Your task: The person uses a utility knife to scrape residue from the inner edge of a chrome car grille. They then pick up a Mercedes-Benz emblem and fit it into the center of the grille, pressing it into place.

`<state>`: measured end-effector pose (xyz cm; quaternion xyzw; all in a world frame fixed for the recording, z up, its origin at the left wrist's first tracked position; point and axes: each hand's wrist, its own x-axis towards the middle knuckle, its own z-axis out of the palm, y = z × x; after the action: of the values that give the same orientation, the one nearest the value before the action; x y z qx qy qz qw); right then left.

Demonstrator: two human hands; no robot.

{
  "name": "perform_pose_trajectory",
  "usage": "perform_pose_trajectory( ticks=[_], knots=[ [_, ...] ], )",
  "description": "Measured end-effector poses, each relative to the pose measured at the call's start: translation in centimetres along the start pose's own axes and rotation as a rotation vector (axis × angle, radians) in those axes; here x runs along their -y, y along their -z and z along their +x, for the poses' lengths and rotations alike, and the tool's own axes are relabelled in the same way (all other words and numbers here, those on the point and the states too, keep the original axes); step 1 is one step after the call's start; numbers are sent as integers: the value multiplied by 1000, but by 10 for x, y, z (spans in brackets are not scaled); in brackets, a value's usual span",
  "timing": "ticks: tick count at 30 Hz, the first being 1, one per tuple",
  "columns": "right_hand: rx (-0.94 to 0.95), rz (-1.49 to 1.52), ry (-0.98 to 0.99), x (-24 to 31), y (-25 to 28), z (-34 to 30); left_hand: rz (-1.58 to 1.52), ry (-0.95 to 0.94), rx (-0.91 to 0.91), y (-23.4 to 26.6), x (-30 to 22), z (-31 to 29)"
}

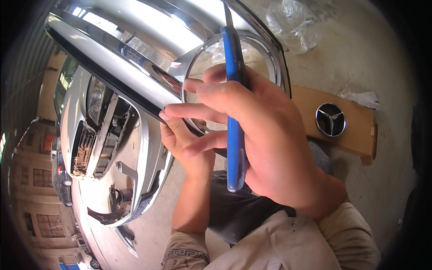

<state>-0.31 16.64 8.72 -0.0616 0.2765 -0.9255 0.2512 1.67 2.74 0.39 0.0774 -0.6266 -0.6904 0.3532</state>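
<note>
My right hand is wrapped round a blue utility knife, the thumb crossing in front of its handle. The knife stands nearly upright, its blade pointing up. Beyond it is a silver and chrome car grille with a large round ring opening in its middle. My left hand grips the grille's near edge beside that ring; its fingertips are partly hidden behind my right hand's fingers. Whether my right fingers touch the grille, I cannot tell.
On the right, a round black emblem with a chrome star lies on a cardboard box. Clear plastic wrap lies on the floor beyond. To the left are a white car with its front stripped and a detached bumper.
</note>
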Motion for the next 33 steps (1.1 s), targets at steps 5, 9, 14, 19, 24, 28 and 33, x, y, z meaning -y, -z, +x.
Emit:
perform_pose_trajectory(
  ticks=[5,9,14,19,24,28,33],
  knots=[
    [-6,-72,90,-13,13,25,7,-6,-123,0,12,3],
    [-62,-162,198,-24,17,48,-87,-8,-69,-2,15,4],
    [-100,-258,260,-26,15,50,-91,-56,-75,-8,15,5],
    [-90,-187,298,-24,20,50,-76,5,-119,-11,8,2],
    [-91,-163,398,6,32,30,8,49,-198,-3,9,6],
    [-240,-353,578,30,54,16,-27,74,-201,1,5,9],
    [-408,-905,463,70,89,-4,-109,72,-140,6,6,14]
  ],
)
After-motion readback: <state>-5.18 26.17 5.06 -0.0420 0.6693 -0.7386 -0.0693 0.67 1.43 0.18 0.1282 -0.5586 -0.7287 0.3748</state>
